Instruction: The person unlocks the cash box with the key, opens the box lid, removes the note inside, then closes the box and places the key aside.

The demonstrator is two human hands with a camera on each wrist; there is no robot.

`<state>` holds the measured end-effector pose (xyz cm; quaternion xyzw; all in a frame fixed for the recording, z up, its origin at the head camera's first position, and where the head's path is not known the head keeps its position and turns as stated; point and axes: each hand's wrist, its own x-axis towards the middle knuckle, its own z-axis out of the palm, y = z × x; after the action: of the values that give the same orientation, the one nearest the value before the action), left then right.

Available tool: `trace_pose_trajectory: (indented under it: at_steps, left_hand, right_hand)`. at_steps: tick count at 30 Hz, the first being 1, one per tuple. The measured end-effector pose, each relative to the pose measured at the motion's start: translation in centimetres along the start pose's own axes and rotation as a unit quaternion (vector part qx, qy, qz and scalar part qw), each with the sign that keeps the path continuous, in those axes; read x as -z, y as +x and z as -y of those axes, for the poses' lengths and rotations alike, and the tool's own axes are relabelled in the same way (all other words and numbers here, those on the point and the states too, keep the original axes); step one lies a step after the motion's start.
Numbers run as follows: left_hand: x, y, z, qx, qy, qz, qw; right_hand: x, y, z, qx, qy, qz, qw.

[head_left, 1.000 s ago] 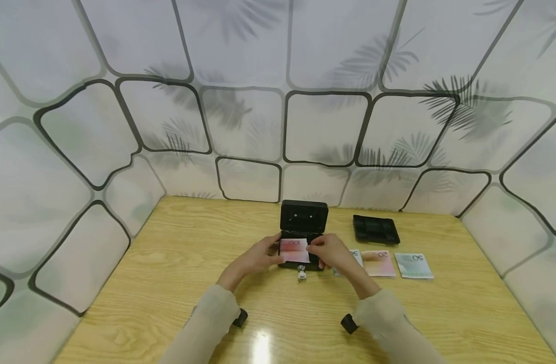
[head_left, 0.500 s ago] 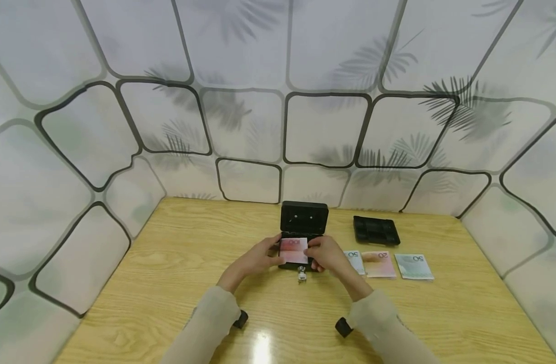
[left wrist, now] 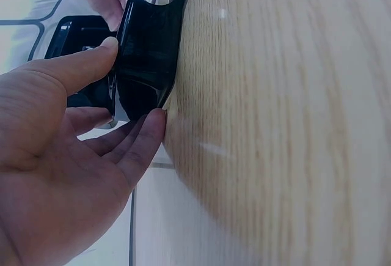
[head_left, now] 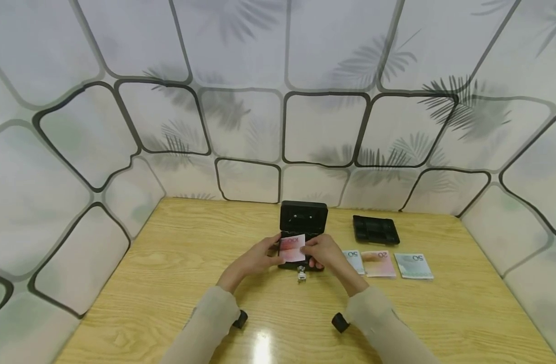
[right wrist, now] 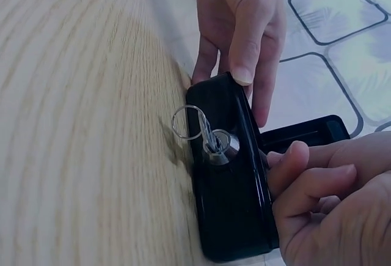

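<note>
A black cash box (head_left: 304, 217) stands on the table with its lid raised and a key in its front lock (right wrist: 221, 147). My left hand (head_left: 257, 257) holds the box's left end; in the left wrist view its thumb (left wrist: 91, 64) lies at the top rim and its fingers reach along the side. Over the open box is a pink 100 banknote (head_left: 291, 248), slightly turned. At the note's right edge, my right hand (head_left: 328, 251) pinches it between thumb and fingers. The right wrist view shows that hand's other fingers curled beside the box's front wall (right wrist: 229, 205); the note is hidden there.
Right of the box lie a green 50 banknote (head_left: 353, 261), partly behind the right hand, a pinkish 20 banknote (head_left: 379, 264) and another green 50 banknote (head_left: 414, 266). Behind them sits a black compartment tray (head_left: 375, 230). A patterned wall rises behind the wooden table (head_left: 169, 237).
The right hand has shifted left and the pink 100 banknote has turned, its right side rising toward the lid. The left hand keeps its place on the box.
</note>
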<state>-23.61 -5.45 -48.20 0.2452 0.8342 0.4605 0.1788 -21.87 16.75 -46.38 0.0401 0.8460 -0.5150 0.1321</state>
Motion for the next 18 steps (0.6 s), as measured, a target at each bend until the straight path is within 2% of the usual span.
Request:
trace_pose_trajectory:
  at_steps: [6, 12, 18]
  left_hand:
    - [0.02, -0.05, -0.02, -0.01, -0.001, 0.0, 1.0]
    - [-0.05, -0.09, -0.13, -0.003, -0.005, -0.004, 1.0]
    - [-0.04, -0.04, -0.04, -0.013, -0.006, -0.001, 0.9999]
  right_hand:
    - [0.05, 0.43, 0.4, 0.012, -0.022, 0.008, 1.0]
    - [-0.04, 0.52, 0.29, 0.012, 0.001, 0.003, 1.0]
    - [0.12, 0.18, 0.31, 0.011, 0.016, -0.008, 1.0]
